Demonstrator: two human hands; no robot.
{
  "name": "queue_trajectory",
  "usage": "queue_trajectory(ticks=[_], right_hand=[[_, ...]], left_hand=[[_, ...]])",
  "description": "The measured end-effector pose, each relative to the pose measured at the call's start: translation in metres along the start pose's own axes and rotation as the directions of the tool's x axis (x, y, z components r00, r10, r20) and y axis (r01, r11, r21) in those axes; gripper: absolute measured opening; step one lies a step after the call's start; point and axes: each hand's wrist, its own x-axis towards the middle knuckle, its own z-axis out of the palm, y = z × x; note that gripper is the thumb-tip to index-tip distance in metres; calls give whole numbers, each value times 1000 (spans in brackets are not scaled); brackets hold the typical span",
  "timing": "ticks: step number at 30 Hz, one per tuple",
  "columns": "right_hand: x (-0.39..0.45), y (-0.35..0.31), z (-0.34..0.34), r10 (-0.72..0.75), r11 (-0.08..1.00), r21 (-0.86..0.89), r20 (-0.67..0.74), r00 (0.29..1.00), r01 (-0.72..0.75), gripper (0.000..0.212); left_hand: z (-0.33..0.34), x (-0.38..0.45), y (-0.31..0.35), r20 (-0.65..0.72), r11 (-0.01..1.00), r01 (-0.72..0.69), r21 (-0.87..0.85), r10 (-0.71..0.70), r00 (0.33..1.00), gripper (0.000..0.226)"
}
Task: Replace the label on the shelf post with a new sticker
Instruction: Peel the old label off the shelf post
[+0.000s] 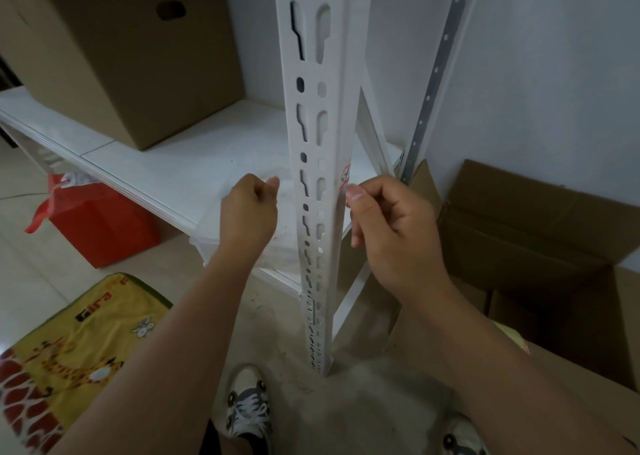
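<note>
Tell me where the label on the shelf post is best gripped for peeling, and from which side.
Likely at its lower edge, from the post's right side. The label sits on the white shelf post's right-hand corner edge, and the right hand already has thumb and forefinger right below it. The left hand is curled beside the post, apart from it.

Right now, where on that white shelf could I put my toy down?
The white shelf looks bare between the big cardboard box and the slotted post. Its front corner is crowded: the left hand and a clear plastic bag are there. By the post, the right hand works at the sticker.
</note>
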Motion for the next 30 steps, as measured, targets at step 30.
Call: queue_trajectory(ticks=[30], right_hand=[[12,-14,0,230,877,381,201,952,-292,30]], left_hand=[[-13,-71,58,88,772,-225,-595,340,936,34]])
